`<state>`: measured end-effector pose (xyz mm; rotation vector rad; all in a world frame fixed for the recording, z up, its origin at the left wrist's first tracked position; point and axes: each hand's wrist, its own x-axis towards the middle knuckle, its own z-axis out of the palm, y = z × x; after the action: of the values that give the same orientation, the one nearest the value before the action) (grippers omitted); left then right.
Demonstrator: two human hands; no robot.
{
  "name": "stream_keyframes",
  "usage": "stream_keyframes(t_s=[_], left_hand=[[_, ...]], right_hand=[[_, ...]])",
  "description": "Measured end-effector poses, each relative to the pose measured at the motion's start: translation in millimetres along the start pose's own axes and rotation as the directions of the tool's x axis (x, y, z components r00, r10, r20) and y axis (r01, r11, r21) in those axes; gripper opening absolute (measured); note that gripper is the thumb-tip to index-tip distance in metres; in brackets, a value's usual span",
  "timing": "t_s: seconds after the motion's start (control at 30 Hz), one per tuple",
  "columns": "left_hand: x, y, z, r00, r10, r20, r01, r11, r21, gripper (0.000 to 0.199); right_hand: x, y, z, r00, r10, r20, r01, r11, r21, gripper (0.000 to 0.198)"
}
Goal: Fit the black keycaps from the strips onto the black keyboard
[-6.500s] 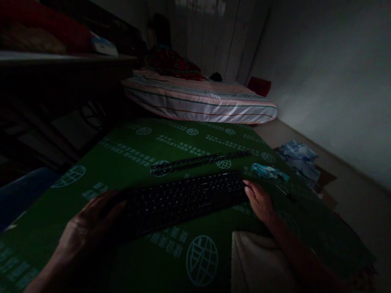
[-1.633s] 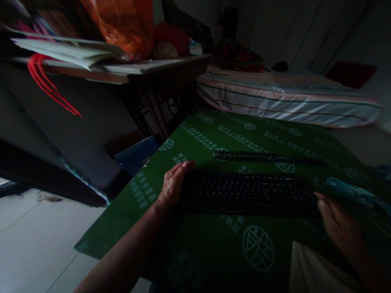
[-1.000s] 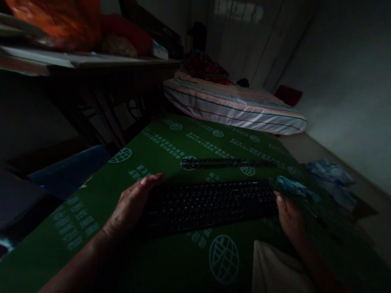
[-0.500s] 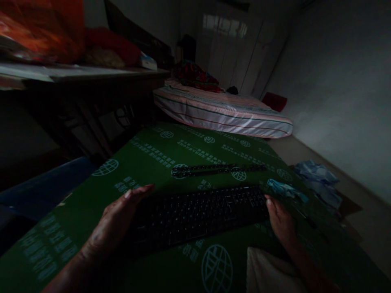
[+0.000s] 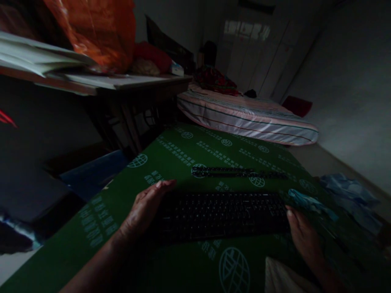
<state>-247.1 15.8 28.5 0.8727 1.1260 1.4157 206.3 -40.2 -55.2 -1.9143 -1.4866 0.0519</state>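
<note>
A black computer keyboard (image 5: 226,215) lies lengthwise across the green printed board (image 5: 189,268), or just above it; the dimness hides which. My left hand (image 5: 148,205) is closed at its left end, with the fingers along the edge and their undersides hidden. At the right end my right hand (image 5: 302,232) grips the corner, thumb on top. Behind the keyboard, rows of small black pieces (image 5: 226,173) that look like keycaps lie on the board. A crumpled light blue cloth or wrapper (image 5: 311,203) rests beyond my right hand.
A thin dark stick-like tool (image 5: 336,236) lies right of my right hand. A pale cloth (image 5: 284,278) sits at the near edge. Left stands a table (image 5: 106,81) with an orange bag (image 5: 104,32). A striped mattress (image 5: 250,118) is behind; bluish plastic (image 5: 351,191) lies on the right.
My view has swung left, so the scene sits further right. The keyboard lies more level across the view, and both hands stay at its ends.
</note>
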Motion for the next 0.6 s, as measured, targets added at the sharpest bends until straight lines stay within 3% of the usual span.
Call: stream_keyframes(t_s=[0.37,0.6], left_hand=[[1,2,-11,0.986,-0.097,-0.138,0.095,0.995,-0.017,0.043],[2,6,-22,0.97,-0.105,-0.217,0.11,0.994,0.011,0.032]], right_hand=[[1,6,-8,0.997,0.022,0.068,-0.018,0.998,-0.061,0.067],[9,19,-15,0.988,0.053,0.143,-0.03,0.987,-0.157,0.06]])
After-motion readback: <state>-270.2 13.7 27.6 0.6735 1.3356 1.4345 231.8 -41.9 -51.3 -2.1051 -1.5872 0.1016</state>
